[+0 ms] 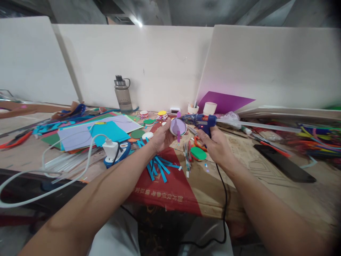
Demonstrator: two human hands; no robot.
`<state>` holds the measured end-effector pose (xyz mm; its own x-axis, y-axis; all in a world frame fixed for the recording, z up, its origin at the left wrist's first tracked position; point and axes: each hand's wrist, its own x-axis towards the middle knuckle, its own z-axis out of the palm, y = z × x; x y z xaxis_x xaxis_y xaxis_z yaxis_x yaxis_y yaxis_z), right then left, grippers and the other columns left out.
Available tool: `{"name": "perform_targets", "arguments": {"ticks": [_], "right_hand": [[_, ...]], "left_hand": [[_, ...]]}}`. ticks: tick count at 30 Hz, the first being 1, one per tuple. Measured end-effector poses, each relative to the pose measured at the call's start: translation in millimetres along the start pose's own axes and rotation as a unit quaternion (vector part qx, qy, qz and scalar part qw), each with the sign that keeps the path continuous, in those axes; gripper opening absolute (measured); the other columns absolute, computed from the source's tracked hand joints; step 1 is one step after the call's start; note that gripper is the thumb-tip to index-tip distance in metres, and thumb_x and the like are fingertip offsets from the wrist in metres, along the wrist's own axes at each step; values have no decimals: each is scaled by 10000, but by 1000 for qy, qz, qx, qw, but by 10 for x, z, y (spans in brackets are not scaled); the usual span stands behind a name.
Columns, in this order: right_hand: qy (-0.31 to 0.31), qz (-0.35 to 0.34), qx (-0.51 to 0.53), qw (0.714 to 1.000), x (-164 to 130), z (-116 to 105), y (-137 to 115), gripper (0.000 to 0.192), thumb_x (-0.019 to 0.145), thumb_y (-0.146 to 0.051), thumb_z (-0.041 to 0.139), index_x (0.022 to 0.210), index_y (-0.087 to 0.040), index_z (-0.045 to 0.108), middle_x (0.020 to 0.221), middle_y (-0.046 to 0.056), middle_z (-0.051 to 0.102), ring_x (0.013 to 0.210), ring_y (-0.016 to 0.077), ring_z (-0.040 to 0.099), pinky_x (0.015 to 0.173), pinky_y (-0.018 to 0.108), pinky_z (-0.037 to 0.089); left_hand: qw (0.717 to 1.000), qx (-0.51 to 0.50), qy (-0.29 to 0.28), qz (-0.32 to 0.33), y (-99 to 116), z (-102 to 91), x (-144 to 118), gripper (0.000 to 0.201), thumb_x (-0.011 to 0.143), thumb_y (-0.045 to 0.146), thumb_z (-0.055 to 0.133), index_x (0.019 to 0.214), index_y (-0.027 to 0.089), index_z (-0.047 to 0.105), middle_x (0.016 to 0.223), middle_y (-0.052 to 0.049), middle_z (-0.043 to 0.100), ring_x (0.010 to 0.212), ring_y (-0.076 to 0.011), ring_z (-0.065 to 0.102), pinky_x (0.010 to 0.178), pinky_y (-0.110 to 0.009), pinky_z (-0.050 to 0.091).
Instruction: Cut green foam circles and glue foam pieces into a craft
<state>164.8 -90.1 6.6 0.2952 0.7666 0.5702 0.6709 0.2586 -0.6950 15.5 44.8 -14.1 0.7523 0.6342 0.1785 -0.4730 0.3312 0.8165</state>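
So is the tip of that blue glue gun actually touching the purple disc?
Cannot tell. In the head view the glue gun nozzle meets the edge of the purple disc, but no contact or gap shows plainly.

A matt lilac paper disc meets a glossy blue plastic glue gun at frame centre, above rough brown cardboard and a smoky translucent plastic bottle.

Left hand gripping a round lilac foam disc; right hand clasping a blue hot-glue gun, nozzle at the disc, above a cluttered cardboard-covered worktable.
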Motion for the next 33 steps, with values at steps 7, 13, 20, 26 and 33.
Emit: {"name": "perform_targets", "arguments": {"ticks": [7,13,20,26,33], "right_hand": [[-18,-12,1,1000,-10,9,-16,237,903,-397,492,998,-221,618,842,64,650,847,248,590,727,378,461],[-24,-9,3,1000,-15,-2,-41,297,905,-387,488,1109,-208,607,910,76,660,835,242,593,741,383,458],[-2,-6,13,1000,-8,-12,-29,269,889,-389,512,1060,-196,588,901,68,660,848,242,598,748,377,459],[-12,-6,16,1000,-12,-6,-22,253,900,-397,499,1028,-202,597,875,65,653,837,238,593,724,366,459],[-32,-15,12,999,-21,-6,-47,276,904,-401,491,1049,-208,625,882,71,658,828,233,584,712,358,458]], "left_hand": [[1000,-13,12,-16,-7,19,-4,446,939,507,445,1032,134,671,930,-111,745,765,-182,719,609,-241,546],[1000,23,-13,-18,-9,0,-6,570,912,596,407,1069,116,670,959,-145,740,786,-213,728,584,-249,540],[999,25,-7,-21,1,-13,2,637,896,633,386,1096,97,667,976,-173,737,819,-236,732,591,-253,543],[1000,24,-9,-18,0,8,-2,651,884,636,406,1152,97,651,984,-178,736,818,-234,733,582,-248,536],[999,41,-19,-19,15,3,-13,677,851,680,413,1063,93,676,936,-173,742,807,-225,733,599,-238,540]]}}
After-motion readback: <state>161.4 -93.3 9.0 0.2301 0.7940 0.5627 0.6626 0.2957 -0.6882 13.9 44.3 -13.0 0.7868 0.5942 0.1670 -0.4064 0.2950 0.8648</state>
